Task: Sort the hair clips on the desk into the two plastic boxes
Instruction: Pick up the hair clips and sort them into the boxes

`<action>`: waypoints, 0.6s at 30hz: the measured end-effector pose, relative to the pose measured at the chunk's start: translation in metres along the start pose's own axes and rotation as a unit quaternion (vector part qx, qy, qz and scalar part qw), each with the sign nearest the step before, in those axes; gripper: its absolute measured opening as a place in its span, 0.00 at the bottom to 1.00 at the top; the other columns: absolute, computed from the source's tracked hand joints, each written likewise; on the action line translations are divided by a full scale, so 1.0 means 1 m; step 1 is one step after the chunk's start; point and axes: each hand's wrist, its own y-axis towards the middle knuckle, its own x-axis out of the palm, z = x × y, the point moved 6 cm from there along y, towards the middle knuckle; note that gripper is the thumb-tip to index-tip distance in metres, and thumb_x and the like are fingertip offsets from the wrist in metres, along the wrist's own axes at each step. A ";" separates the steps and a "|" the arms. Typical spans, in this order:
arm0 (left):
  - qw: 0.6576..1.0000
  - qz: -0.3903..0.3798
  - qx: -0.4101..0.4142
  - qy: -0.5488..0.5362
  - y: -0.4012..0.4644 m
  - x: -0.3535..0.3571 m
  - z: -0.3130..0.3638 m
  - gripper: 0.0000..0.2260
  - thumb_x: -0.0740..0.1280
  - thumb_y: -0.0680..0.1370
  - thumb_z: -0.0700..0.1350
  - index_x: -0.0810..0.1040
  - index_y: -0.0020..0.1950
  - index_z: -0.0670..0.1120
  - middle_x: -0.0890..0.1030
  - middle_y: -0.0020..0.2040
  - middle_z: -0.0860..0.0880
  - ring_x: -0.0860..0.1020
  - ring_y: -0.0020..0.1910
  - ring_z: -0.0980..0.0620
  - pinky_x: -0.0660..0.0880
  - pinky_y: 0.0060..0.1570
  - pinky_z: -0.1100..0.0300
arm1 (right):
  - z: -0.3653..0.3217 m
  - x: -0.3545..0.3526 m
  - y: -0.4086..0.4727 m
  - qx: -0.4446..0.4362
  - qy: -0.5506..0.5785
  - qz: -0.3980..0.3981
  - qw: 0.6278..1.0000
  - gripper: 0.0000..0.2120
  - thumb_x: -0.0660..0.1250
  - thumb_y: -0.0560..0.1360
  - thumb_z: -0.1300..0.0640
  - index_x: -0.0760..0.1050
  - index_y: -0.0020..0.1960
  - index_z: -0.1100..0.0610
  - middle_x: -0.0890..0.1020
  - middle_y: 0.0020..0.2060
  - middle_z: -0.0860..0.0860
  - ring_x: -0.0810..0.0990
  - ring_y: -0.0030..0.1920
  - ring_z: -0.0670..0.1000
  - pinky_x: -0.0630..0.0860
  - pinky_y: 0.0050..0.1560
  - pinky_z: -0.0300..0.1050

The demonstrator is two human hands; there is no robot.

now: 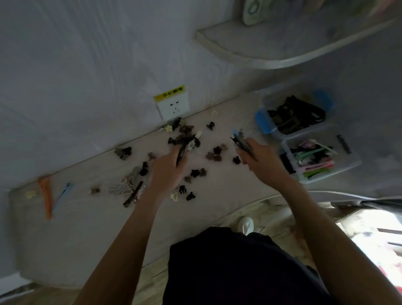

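Both hands (167,169) (261,158) grip dark slim clips (240,144).

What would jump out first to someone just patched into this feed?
Probably the scatter of small dark claw clips across the middle of the desk, with the left hand and right hand each holding long clips above it. Next, two plastic boxes at right: the far box holds dark clips, the near box pastel ones.
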 end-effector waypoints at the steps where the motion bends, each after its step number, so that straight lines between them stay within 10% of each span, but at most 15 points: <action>1: 1.000 -0.004 0.021 0.001 0.001 0.007 0.015 0.12 0.57 0.81 0.46 0.73 0.59 0.40 0.69 0.27 0.53 0.67 0.22 0.54 0.62 0.23 0.62 | 0.013 -0.018 -0.008 0.001 -0.018 0.023 1.000 0.07 0.61 0.78 0.54 0.71 0.48 0.59 0.76 0.31 0.52 0.74 0.31 0.51 0.66 0.33 0.45; 9: 0.991 -0.034 0.128 -0.018 0.009 0.089 0.148 0.11 0.61 0.78 0.48 0.70 0.40 0.41 0.66 0.25 0.51 0.65 0.23 0.53 0.58 0.25 0.62 | 0.148 -0.141 -0.058 0.054 -0.197 0.080 0.976 0.17 0.68 0.74 0.58 0.75 0.61 0.62 0.81 0.50 0.67 0.80 0.50 0.66 0.75 0.49 0.54; 14: 0.990 -0.049 0.133 -0.010 0.020 0.126 0.197 0.07 0.60 0.80 0.46 0.69 0.43 0.46 0.66 0.26 0.53 0.66 0.24 0.53 0.60 0.27 0.56 | 0.170 -0.113 -0.039 -0.030 -0.180 -0.076 0.980 0.19 0.71 0.71 0.59 0.75 0.61 0.60 0.78 0.60 0.61 0.74 0.61 0.60 0.69 0.60 0.49; 18: 0.991 -0.047 0.117 0.045 0.034 0.146 0.218 0.09 0.58 0.80 0.46 0.74 0.53 0.43 0.72 0.32 0.51 0.71 0.29 0.50 0.61 0.27 0.58 | 0.182 -0.123 -0.042 -0.060 -0.137 0.003 0.989 0.17 0.74 0.67 0.60 0.78 0.55 0.61 0.80 0.53 0.62 0.77 0.55 0.63 0.71 0.55 0.49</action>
